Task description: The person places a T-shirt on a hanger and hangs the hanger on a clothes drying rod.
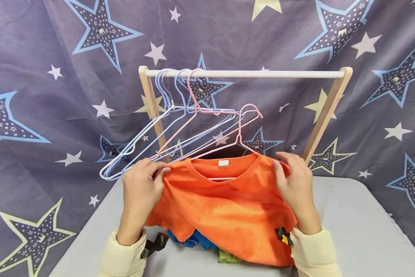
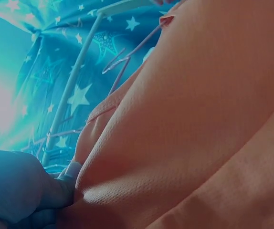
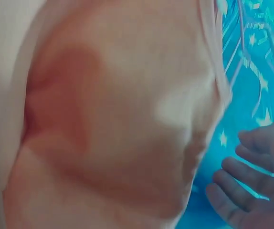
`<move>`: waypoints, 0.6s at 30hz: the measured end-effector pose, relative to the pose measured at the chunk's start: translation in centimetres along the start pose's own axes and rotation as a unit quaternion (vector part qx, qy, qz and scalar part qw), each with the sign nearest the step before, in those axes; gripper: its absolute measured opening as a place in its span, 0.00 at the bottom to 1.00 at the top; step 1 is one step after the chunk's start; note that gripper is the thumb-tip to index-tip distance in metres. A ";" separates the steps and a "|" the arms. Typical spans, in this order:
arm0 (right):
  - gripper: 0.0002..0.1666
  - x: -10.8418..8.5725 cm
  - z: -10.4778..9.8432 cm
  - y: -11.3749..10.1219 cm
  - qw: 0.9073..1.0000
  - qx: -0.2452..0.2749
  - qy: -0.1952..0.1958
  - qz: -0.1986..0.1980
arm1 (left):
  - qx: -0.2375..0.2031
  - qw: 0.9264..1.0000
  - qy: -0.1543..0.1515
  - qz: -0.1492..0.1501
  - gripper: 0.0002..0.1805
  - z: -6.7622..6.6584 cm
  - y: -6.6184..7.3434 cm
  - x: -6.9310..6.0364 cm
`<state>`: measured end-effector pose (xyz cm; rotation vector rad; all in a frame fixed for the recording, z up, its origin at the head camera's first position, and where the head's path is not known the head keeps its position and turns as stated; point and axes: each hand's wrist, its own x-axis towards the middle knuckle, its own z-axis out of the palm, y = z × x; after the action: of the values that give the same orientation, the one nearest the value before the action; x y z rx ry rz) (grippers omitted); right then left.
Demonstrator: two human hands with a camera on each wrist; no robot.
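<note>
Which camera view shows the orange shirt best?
The head view, because the orange shirt shows its neckline, white label and most of its front. Both wrist views show only parts of its cloth, close up.

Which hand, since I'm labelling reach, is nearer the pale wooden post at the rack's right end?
Right: the right hand appears beside the post, near its lower end; the left hand pinches the opposite side of the orange fabric T-shirt.

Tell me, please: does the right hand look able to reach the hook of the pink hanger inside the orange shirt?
Probably yes: the right hand is at the orange shirt, and the hook stands uncovered above it, with nothing visible between.
</note>
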<state>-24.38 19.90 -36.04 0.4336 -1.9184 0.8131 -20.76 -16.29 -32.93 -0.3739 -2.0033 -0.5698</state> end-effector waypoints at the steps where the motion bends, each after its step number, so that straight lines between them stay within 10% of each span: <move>1: 0.12 -0.1 0.3 -0.4 1.000 0.013 0.012 0.003 | 0.002 1.000 0.002 0.002 0.05 0.0 0.1 0.0; 5: 0.10 -0.4 1.5 -2.2 0.995 0.088 0.016 0.055 | 0.006 1.000 0.012 0.015 0.04 -0.1 0.7 -0.1; 8: 0.11 -0.8 2.0 -3.7 0.970 0.195 -0.029 0.143 | 0.004 0.999 0.020 0.029 0.04 -0.3 1.2 -0.1; 10: 0.13 -1.0 2.3 -4.6 0.931 0.292 -0.055 0.213 | 0.004 0.999 0.022 0.038 0.05 -0.4 1.5 -0.1; 15: 0.21 -1.1 2.9 -6.2 0.789 0.498 -0.080 0.350 | 0.008 0.998 0.020 0.057 0.04 -0.5 2.1 -0.1; 18: 0.24 -1.3 3.3 -6.8 0.732 0.546 -0.091 0.396 | 0.006 0.998 0.021 0.066 0.03 -0.4 2.4 -0.2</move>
<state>-21.79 12.69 -35.83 0.3461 -1.5481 2.5866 -19.19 -14.51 -32.40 -0.4796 -1.9240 -0.4793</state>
